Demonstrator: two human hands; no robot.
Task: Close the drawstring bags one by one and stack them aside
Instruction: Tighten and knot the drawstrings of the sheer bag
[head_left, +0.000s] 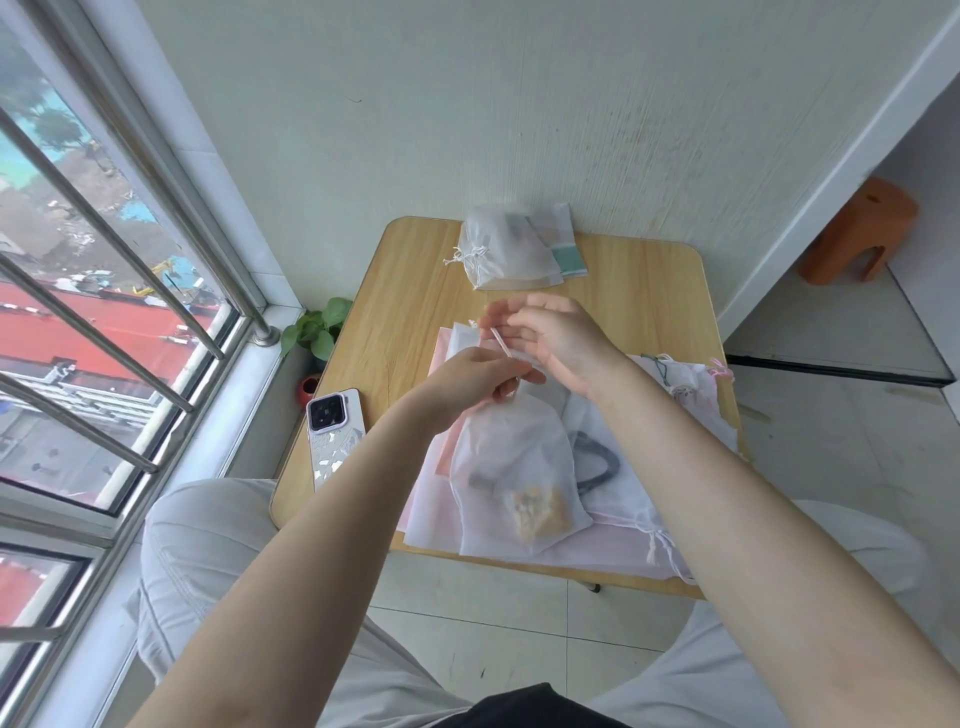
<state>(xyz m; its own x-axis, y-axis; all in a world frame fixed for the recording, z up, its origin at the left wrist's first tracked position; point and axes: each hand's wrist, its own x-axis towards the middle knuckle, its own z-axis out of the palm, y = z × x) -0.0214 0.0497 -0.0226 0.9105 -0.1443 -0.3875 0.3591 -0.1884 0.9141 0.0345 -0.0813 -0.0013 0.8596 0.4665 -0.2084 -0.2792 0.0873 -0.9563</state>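
Observation:
A sheer white drawstring bag (511, 467) with brownish contents hangs just above the small wooden table (405, 291). My left hand (470, 382) pinches its gathered neck. My right hand (553, 338) holds the white drawstring (501, 345), stretched taut up and away from the neck. Under the bag lies a pile of other sheer white and pink bags (623, 499), one with a dark curved object inside. A stack of closed white bags (506, 254) sits at the table's far edge by the wall.
A phone (332, 436) lies face down on the table's left front corner. A small potted plant (317, 332) stands left of the table beside the barred window. An orange stool (857, 231) is at the far right. My knees are under the near edge.

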